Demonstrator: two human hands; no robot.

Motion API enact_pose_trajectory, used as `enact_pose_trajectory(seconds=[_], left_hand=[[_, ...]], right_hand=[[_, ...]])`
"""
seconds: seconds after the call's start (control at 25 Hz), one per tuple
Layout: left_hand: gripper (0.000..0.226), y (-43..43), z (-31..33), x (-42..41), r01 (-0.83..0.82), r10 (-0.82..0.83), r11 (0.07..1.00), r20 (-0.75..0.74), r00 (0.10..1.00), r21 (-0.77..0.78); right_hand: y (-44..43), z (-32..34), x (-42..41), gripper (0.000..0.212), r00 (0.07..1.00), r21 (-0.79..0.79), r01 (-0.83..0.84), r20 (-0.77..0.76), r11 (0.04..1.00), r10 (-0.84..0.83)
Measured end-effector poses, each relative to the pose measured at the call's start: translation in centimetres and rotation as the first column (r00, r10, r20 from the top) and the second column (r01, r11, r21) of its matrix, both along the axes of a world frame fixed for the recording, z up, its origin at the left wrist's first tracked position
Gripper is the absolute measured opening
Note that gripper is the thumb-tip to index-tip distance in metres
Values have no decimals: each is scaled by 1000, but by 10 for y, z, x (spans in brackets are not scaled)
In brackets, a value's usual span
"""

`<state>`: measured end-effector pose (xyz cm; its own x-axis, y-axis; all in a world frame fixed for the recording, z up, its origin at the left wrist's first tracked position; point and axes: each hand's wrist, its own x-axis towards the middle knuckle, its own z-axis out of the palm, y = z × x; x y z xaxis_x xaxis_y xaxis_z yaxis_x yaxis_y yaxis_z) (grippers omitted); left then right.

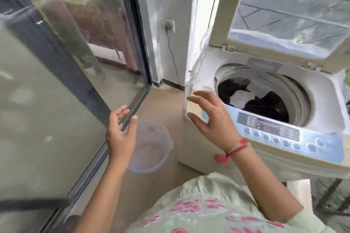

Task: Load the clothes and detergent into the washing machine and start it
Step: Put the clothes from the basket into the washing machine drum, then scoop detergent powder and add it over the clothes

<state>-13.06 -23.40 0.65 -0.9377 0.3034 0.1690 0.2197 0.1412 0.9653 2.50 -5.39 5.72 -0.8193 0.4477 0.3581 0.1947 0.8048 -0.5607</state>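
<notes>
Though both grips are spread, left hand (pixel 121 134) and right hand (pixel 210 119) hold nothing.

Black and white clothes (pixel 253 98); blue control panel (pixel 284 134).

Pale green floral top (pixel 208 204), red wrist thread (pixel 237 149)

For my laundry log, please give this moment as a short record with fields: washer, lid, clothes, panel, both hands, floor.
washer: top-loader, at right
lid: raised open
clothes: black and white, inside washer
panel: on the front edge, with a row of round buttons
left hand: open, holds nothing, above basin
right hand: open, holds nothing, by washer's front left corner
floor: clear plastic basin
</notes>
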Motion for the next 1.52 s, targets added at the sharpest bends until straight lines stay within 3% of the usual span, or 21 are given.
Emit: enact_pose_trajectory(seconds=[0.2,0.32,0.52,0.68,1.0,1.28,1.52], left_hand=[[24,-56,-20,0,-129,130,992,104,986,-10],[22,-58,-29,10,-135,137,991,134,981,-21],[15,-4,-13,25,-40,41,999,124,991,-16],[12,87,14,48,142,-143,989,31,989,37],[13,283,57,112,503,-495,864,-146,857,21],[13,333,42,142,603,-605,796,-33,795,-58],[28,349,26,116,602,-617,768,3,787,-216]], right_hand=[[-38,-15,-10,41,953,15,-237,201,972,229],[-35,-19,-6,43,935,-2,-277,230,961,270],[6,-12,12,42,960,-55,-220,168,974,226],[70,-2,54,41,985,-70,-86,143,994,95],[205,0,150,36,970,-107,238,70,965,-232],[237,-11,169,31,969,-231,245,64,942,-237],[245,-25,154,24,960,-483,254,22,838,-279]])
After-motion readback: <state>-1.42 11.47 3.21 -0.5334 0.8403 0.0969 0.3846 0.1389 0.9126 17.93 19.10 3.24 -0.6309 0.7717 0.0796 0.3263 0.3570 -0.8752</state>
